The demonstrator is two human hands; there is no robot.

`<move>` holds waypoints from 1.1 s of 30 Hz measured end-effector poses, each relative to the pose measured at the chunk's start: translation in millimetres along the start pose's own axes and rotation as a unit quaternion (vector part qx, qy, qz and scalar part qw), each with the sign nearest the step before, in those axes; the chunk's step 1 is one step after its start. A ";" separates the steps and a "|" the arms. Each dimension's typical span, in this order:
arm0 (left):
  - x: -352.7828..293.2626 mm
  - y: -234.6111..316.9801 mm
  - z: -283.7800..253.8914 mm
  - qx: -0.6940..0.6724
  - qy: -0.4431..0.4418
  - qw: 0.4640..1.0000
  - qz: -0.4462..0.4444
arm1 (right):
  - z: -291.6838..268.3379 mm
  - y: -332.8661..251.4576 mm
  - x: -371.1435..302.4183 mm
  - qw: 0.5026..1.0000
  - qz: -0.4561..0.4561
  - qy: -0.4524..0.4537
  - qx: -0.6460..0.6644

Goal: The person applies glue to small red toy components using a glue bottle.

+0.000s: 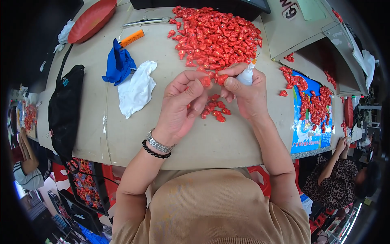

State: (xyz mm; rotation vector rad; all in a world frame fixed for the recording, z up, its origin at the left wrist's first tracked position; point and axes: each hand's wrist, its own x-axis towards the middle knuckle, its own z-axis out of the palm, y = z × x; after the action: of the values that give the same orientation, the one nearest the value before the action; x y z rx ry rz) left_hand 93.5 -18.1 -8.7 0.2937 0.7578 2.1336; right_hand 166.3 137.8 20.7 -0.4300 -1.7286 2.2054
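Both hands meet over the table, just in front of a large heap of small red plastic parts (215,34). My left hand (183,95) pinches a small red part (206,81) between thumb and fingers. Close beside it, my right hand (250,91) holds another small red part (221,79) between thumb and forefinger. Tucked in that same hand is a white squeeze bottle (245,76) with a thin needle tip pointing up. Whether the two red parts touch, I cannot tell. Below the hands lies a small cluster of loose red parts (215,109).
A white cloth (137,89), a blue cloth (118,65) and an orange stick-like object (132,38) lie left. Beyond are a red bowl (92,21) and a black bag (65,110). A black bin (199,3) stands behind the heap, a grey box (300,30) at right. Other people sit both sides.
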 end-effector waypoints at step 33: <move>-5.2 -8.6 5.7 0.186 0.016 0.977 0.107 | 0.1 1.4 -6.9 0.998 0.018 -0.045 0.041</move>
State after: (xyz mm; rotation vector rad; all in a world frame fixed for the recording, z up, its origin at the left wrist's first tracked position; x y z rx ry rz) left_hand 104.8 -15.7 -9.2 0.5620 1.1932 2.1894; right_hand 172.4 134.5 19.7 -0.3490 -1.6802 2.3457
